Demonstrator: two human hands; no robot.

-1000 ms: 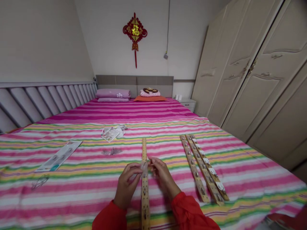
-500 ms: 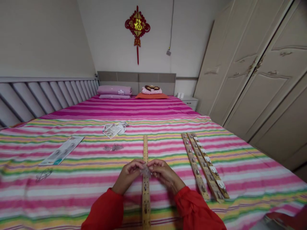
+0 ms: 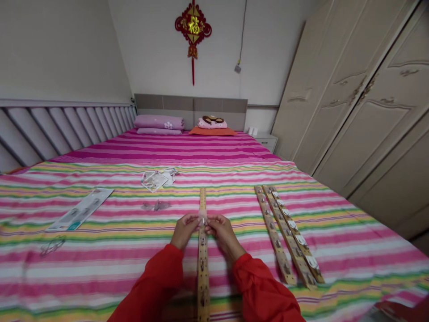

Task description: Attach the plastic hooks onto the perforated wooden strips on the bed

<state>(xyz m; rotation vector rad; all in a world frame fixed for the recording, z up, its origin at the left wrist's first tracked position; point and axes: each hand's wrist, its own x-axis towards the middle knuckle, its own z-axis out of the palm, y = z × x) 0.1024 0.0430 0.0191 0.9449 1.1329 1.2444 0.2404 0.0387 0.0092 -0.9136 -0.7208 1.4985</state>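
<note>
The left hand [image 3: 185, 229] and right hand [image 3: 222, 231] met over the far half of a wooden strip [image 3: 203, 278], the fingertips of each pinching a small clear plastic packet [image 3: 203, 214] — whether it touched the wood could not be told. The strip lay lengthwise on a striped cloth [image 3: 127, 273], metal pieces [image 3: 202, 264] spaced along its near part, while three more strips [image 3: 289, 237] lay to the right and a flat package [image 3: 82, 209] well apart to the left.
</note>
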